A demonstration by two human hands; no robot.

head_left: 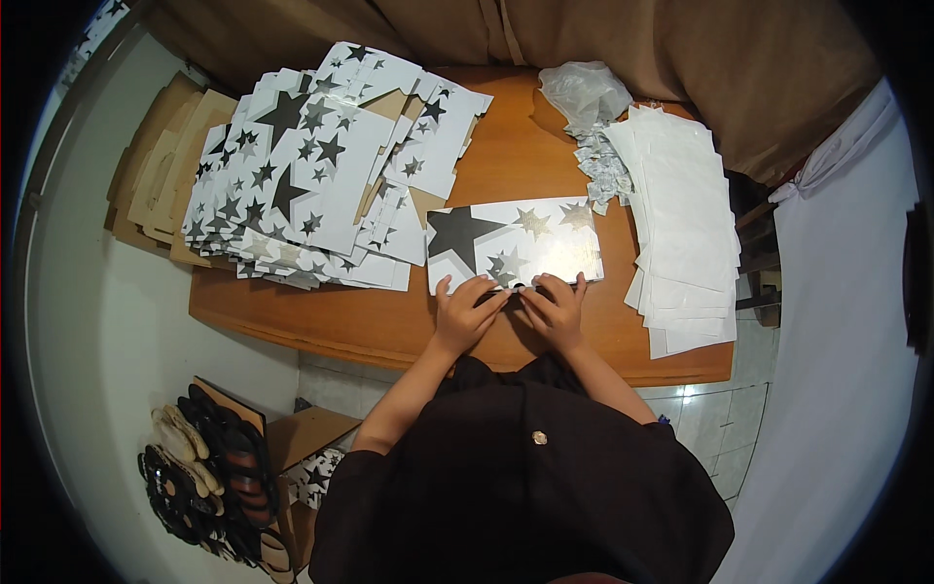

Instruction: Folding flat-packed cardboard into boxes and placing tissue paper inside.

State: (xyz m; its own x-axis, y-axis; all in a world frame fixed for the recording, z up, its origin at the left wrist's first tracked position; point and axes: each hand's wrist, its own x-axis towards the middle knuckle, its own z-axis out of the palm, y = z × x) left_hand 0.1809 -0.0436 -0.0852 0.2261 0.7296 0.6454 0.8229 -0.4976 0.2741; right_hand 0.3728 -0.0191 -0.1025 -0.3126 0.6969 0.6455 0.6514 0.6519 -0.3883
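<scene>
A flat white cardboard box (559, 243) printed with black and grey stars lies at the middle of the table, directly in front of me. My left hand (465, 315) grips the near edge of it, with bent fingers over the top. On the same edge, a little to the right, my right hand (556, 311) has its fingers curled too. Both thumbs come close together at the middle of that edge, where a small dark spot shows. The underside of the box and what lies behind the fingertips are hidden.
A heap of star-printed cardboard pieces (341, 214) covers the table's left, beside plain brown cardboard (156, 195). White paper bags or sheets (681, 224) are stacked at right, near small silvery packets (605, 170) and a clear plastic bag (587, 92). Sandals (219, 467) sit lower left.
</scene>
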